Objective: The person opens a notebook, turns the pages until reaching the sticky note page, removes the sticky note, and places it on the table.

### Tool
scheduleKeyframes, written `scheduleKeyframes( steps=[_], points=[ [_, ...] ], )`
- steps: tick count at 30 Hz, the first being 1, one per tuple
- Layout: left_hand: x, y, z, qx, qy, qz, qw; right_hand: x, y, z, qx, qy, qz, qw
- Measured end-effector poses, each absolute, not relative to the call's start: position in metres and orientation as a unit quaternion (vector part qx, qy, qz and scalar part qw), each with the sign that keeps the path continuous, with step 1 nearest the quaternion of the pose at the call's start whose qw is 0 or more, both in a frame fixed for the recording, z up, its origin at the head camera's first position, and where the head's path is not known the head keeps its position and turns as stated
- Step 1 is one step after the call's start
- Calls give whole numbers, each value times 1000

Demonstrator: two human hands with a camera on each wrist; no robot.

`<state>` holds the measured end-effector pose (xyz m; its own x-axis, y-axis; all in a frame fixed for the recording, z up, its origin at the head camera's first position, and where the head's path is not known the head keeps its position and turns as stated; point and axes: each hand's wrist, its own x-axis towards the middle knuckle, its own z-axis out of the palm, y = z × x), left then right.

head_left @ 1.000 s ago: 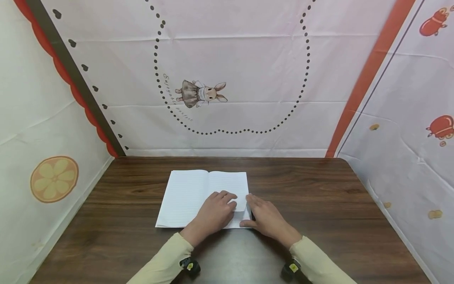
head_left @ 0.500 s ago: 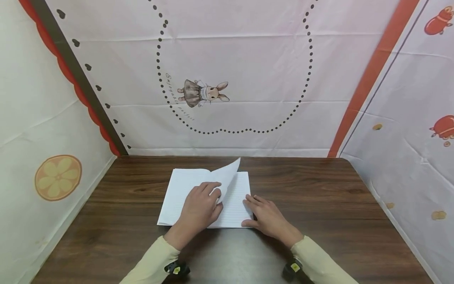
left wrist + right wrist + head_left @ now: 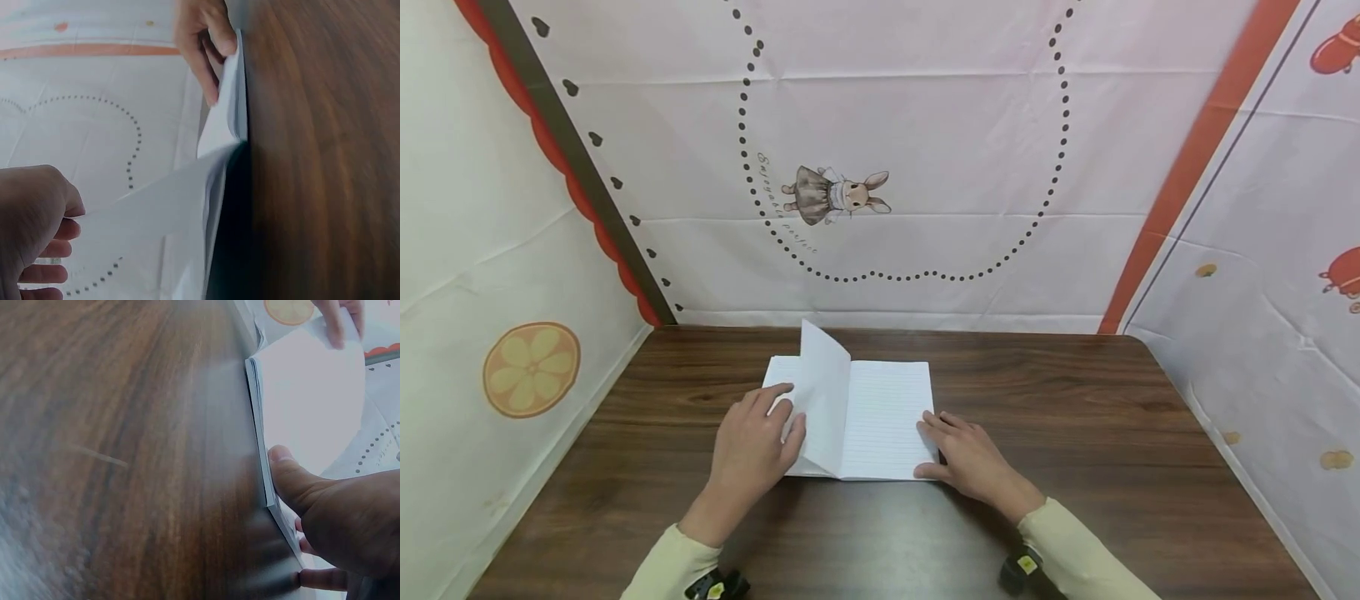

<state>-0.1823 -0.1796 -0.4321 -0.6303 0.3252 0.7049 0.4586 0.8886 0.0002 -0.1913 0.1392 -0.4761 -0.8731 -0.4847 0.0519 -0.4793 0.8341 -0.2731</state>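
An open notebook [image 3: 887, 417] with lined white pages lies on the table. One page [image 3: 824, 400] stands raised from the spine and leans over the left half. My left hand [image 3: 751, 442] pinches that page's free edge between thumb and index finger, as the left wrist view shows. At the notebook's right edge my right hand [image 3: 966, 458] rests with its thumb on the right page [image 3: 284, 453] and its fingers spread along the border. The raised page hides part of the left page beneath it.
The brown wood-grain table [image 3: 1060, 408] extends on all sides of the notebook. A white printed cloth [image 3: 925, 167] hangs behind it, with similar cloth at left and right. Each wrist carries a small black camera [image 3: 1021, 568].
My left hand has moved left, carrying the page from the right side up and across the spine. My right hand stays at the right edge. The head view has shifted slightly.
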Motion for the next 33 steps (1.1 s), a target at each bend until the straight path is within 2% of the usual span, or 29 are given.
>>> scheduleKeyframes(
  steps=[15,33],
  points=[
    [-174,-211,-453,-97,-946,-154,267,-191,139,-477,-241,961,-136,12],
    [-179,-219,-475,-68,-984,-75,147,-191,140,-478,-253,957,-141,5]
  ],
)
